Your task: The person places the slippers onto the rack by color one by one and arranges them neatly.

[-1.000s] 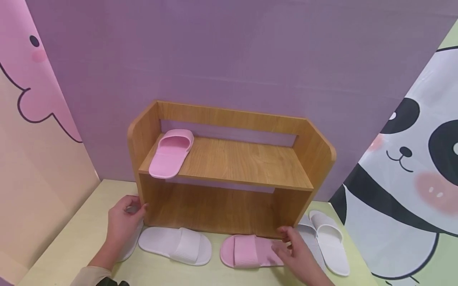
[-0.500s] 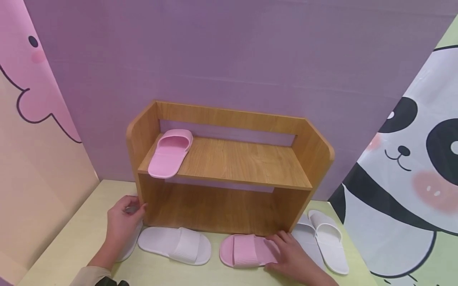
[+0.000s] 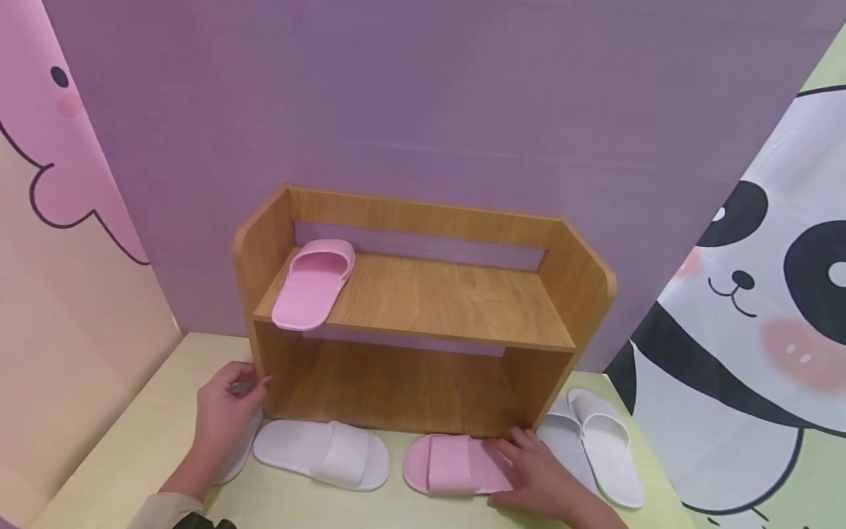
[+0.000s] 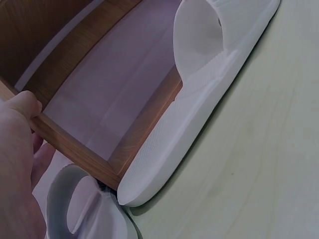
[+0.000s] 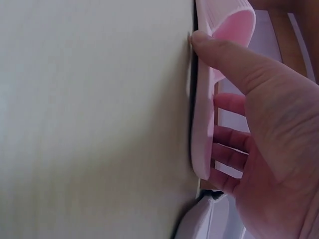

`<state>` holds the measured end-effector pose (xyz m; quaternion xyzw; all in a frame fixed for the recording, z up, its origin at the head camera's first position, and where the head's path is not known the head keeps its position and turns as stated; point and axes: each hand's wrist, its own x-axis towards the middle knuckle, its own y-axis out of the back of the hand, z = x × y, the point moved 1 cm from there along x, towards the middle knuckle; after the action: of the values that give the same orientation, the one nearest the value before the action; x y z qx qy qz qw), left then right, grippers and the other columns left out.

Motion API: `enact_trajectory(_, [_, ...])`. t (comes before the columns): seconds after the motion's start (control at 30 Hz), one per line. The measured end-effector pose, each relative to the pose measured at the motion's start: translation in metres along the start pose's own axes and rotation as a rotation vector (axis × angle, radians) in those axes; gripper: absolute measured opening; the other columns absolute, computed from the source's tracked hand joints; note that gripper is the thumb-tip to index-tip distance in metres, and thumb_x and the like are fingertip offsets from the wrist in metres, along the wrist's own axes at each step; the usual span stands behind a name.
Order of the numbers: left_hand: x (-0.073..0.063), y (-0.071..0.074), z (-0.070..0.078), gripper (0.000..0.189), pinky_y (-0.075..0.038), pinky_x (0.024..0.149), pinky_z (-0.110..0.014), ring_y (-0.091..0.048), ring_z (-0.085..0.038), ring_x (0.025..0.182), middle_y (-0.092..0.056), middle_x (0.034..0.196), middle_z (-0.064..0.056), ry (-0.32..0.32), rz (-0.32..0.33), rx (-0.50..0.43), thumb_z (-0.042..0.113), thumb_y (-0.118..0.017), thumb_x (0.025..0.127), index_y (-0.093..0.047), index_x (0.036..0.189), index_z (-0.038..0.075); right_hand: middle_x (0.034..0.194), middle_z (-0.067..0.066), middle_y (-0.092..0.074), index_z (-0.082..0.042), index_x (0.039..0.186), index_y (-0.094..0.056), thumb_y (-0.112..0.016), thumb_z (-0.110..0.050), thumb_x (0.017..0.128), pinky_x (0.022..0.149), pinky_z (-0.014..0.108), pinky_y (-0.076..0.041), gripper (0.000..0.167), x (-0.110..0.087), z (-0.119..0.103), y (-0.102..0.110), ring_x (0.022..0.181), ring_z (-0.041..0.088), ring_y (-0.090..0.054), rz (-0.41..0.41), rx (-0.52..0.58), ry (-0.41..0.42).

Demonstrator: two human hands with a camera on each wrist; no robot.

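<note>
A wooden two-tier shoe rack [image 3: 449, 294] stands before me. At its lower left side, my left hand [image 3: 223, 411] grips the front edge of the side panel [image 4: 75, 149] between thumb and fingers. Along the rack's front lies a pink slipper [image 3: 449, 466], toe strap to the left. My right hand [image 3: 540, 474] holds its heel end; in the right wrist view the thumb [image 5: 224, 55] is on the near edge of the sole and the fingers are on the far side. Another pink slipper [image 3: 311, 290] sits on the upper shelf's left end.
A white slipper [image 3: 324, 454] lies in front of the rack, left of the pink one. Another pale slipper [image 3: 239, 455] is partly hidden by my left hand and forearm. Two more white slippers, one outer [image 3: 611, 455] and one inner [image 3: 567, 441], lie at the right. A purple wall [image 3: 423, 110] rises behind.
My right hand has moved slightly left and down onto the pink slipper's heel and now holds it. The left hand stays on the rack.
</note>
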<state>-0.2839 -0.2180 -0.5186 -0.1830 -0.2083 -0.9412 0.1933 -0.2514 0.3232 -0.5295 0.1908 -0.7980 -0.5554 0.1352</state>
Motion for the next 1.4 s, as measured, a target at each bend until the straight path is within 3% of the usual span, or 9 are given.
enact_trajectory(0.37, [-0.001,0.001,0.003,0.017,-0.056,0.077,-0.011,-0.075,-0.037,0.105,-0.077,0.107,-0.012,-0.007,0.002,-0.004,0.006,-0.082,0.099,-0.073,0.113,0.005,0.137,-0.011,-0.055,-0.032,0.150,-0.067,-0.092,-0.058,0.081,0.113,0.054,-0.051,0.078,-0.001,0.000,0.006,0.130,0.022,-0.049,-0.029,-0.043,0.043])
enact_trajectory(0.63, [0.001,0.000,0.002,0.018,-0.055,0.077,-0.009,-0.075,-0.038,0.106,-0.077,0.110,-0.014,-0.005,-0.003,0.007,0.004,-0.081,0.099,-0.073,0.114,0.004,0.127,-0.012,-0.053,-0.033,0.151,-0.068,-0.094,-0.049,0.083,0.107,0.045,-0.052,0.075,-0.002,-0.002,0.008,0.122,0.017,-0.047,-0.079,0.012,0.024])
enact_trajectory(0.9, [0.001,-0.003,-0.002,0.017,-0.056,0.077,-0.010,-0.076,-0.034,0.102,-0.078,0.106,-0.012,-0.019,0.007,0.013,0.002,-0.083,0.097,-0.074,0.112,0.004,0.132,-0.012,-0.053,-0.036,0.150,-0.068,-0.096,-0.046,0.082,0.111,0.046,-0.053,0.074,-0.004,0.000,0.009,0.125,0.020,-0.047,-0.110,0.075,0.020])
enact_trajectory(1.17, [0.000,-0.003,-0.001,0.015,-0.054,0.079,-0.008,-0.075,-0.030,0.101,-0.078,0.102,-0.010,-0.022,0.032,0.025,0.003,-0.083,0.097,-0.074,0.109,0.004,0.132,-0.012,-0.052,-0.035,0.143,-0.067,-0.094,-0.054,0.082,0.111,0.047,-0.054,0.070,-0.004,-0.003,0.002,0.127,0.020,-0.047,-0.092,0.095,0.032])
enact_trajectory(1.4, [-0.001,-0.003,-0.002,0.015,-0.052,0.081,-0.006,-0.073,-0.024,0.102,-0.077,0.103,-0.008,-0.030,0.031,0.048,0.002,-0.083,0.097,-0.074,0.108,0.005,0.121,-0.016,-0.049,-0.031,0.141,-0.069,-0.092,-0.052,0.082,0.099,0.033,-0.054,0.067,-0.008,-0.015,0.009,0.119,0.012,-0.046,-0.013,0.076,0.068])
